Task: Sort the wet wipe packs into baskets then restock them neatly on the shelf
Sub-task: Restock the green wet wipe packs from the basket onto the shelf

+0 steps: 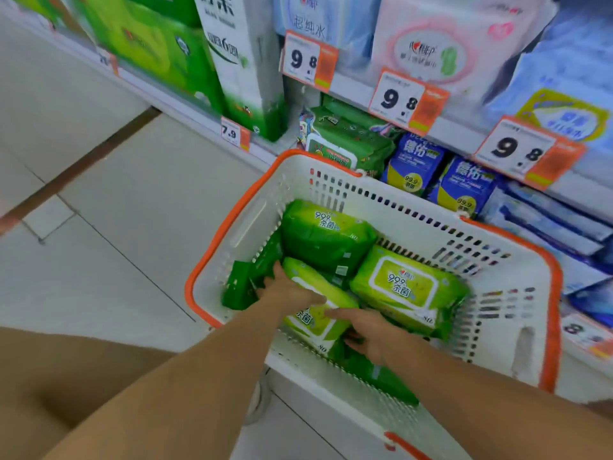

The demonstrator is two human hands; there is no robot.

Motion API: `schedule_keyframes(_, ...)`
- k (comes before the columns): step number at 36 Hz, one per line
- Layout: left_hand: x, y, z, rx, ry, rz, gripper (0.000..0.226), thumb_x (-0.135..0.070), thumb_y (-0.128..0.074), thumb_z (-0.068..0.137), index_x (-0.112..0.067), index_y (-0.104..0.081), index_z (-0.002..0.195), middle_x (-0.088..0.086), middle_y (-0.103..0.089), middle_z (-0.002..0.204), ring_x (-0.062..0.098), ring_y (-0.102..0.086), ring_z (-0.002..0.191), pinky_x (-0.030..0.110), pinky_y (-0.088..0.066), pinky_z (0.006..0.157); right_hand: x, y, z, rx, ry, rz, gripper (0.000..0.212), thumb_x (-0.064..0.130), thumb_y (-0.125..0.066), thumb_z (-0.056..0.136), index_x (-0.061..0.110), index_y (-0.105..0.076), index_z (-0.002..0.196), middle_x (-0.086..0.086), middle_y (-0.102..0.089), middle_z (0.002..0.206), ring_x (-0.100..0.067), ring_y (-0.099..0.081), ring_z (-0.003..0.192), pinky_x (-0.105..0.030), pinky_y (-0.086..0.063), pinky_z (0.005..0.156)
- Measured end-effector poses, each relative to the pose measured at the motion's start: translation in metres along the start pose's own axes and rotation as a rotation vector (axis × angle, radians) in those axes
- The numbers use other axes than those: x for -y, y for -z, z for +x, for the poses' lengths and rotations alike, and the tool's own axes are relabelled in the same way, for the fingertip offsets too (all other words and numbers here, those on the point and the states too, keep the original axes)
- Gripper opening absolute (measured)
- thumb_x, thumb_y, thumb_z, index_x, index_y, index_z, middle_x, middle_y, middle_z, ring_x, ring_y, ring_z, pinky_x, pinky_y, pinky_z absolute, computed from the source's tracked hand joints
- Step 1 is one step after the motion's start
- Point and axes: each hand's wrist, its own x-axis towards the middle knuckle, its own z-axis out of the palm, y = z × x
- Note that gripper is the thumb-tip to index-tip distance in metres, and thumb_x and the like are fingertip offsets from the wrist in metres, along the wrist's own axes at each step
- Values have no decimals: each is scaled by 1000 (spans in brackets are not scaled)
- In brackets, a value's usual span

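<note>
A white basket (pixel 391 200) with an orange rim is seen in the middle of the frame, in front of the shelf (pixel 464 131). Several green wet wipe packs are lying inside it. One light green pack (pixel 318 303) sits in the lower middle of the basket, between the two hands. The left hand (pixel 285 290) is laid on the left end of this pack, with the fingers reaching over to the small dark green packs (pixel 245 283) at the left wall of the basket. The fingers are lightly bent, but it cannot be told if the pack is truly gripped. The right hand (pixel 368 333) is placed at the right side of the same pack, with the thumb stretched across its top and the fingers tucked under its edge, so the pack is held there. Another light green pack (pixel 404 287) with a big label is lying just right of the hands. A darker green pack (pixel 325 240) is lying at the back of the basket. More green packs (pixel 348 141) and blue packs (pixel 418 161) are stood on the shelf in the upper middle. Price tags (pixel 401 101) marked 9.8 are stuck on the shelf edge. A pale tiled floor (pixel 109 210) fills the left of the frame.
</note>
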Motion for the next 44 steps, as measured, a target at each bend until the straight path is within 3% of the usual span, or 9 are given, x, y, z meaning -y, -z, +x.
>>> schedule_keyframes(8, 10, 9, 16, 24, -72, -17, 131, -32, -99, 54, -10, -16, 153, 12, -40, 152, 34, -40, 140, 46, -38, 114, 0, 6, -10, -71, 160, -96, 118, 7, -98, 46, 13, -34, 145, -8, -56, 128, -29, -57, 114, -47, -52, 96)
schedule_keyframes(13, 25, 15, 9, 75, -139, -174, 117, -24, -101, 46, -16, -35, 142, 8, -56, 136, 32, -55, 125, 49, -45, 108, 10, 18, -32, -52, 229, -180, 115, 20, -98, 51, 16, -33, 146, -8, -51, 135, -29, -55, 115, -52, -54, 92)
schedule_keyframes(17, 26, 24, -3, 58, -283, -264, 118, -51, -99, 21, -29, -45, 124, 5, -57, 128, 29, -62, 112, 47, -55, 96, 30, 39, -65, -120, 353, -213, 104, 35, -98, 37, 26, -47, 127, -5, -55, 129, -28, -59, 112, -51, -55, 92)
schedule_keyframes(20, 2, 50, -49, 87, -430, -482, 91, -23, -98, 53, -24, -45, 127, 1, -59, 126, 23, -63, 109, 47, -56, 92, 63, 52, -111, -168, 481, -192, 105, 46, -96, 31, 26, -52, 124, -3, -59, 126, -26, -62, 108, -50, -55, 92)
schedule_keyframes(23, -37, 86, -96, 108, -582, -700, 85, -8, -91, 63, -24, -42, 131, 4, -60, 127, 28, -68, 105, 56, -60, 80, 107, 62, -177, -239, 686, -184, 103, 54, -98, 31, 21, -58, 120, -1, -66, 120, -23, -67, 103, -48, -57, 89)
schedule_keyframes(29, -134, 165, -208, -200, -998, -904, 91, -11, -94, 55, -23, -38, 125, 2, -61, 122, 23, -71, 101, 50, -62, 66, 189, 77, -337, -416, 1269, -152, 49, 38, -92, 64, 21, -66, 102, 6, -76, 94, -6, -73, 82, -32, -60, 76)
schedule_keyframes(34, -198, 225, -289, -364, -1268, -886, 95, -16, -94, 44, -20, -49, 128, 1, -70, 117, 18, -74, 95, 34, -62, 66, 226, 95, -417, -570, 1537, -357, 94, 36, -97, 54, 18, -47, 131, 10, -68, 113, -6, -67, 101, -32, -54, 93)
schedule_keyframes(40, -255, 244, -327, -487, -1425, -761, 88, -2, -96, 50, -13, -52, 125, -1, -72, 104, 1, -71, 80, 24, -61, 67, 247, 119, -444, -752, 1635, -349, 107, 28, -89, 71, 15, -24, 155, 1, -51, 135, -10, -46, 115, -9, -27, 79)
schedule_keyframes(44, -296, 251, -317, -470, -1447, -726, 88, 2, -93, 55, -14, -50, 129, 0, -71, 109, 5, -71, 83, 28, -62, 70, 271, 125, -433, -918, 1635, -351, 101, 27, -85, 78, 14, -23, 157, -6, -46, 151, -21, -42, 137, -21, -33, 102)
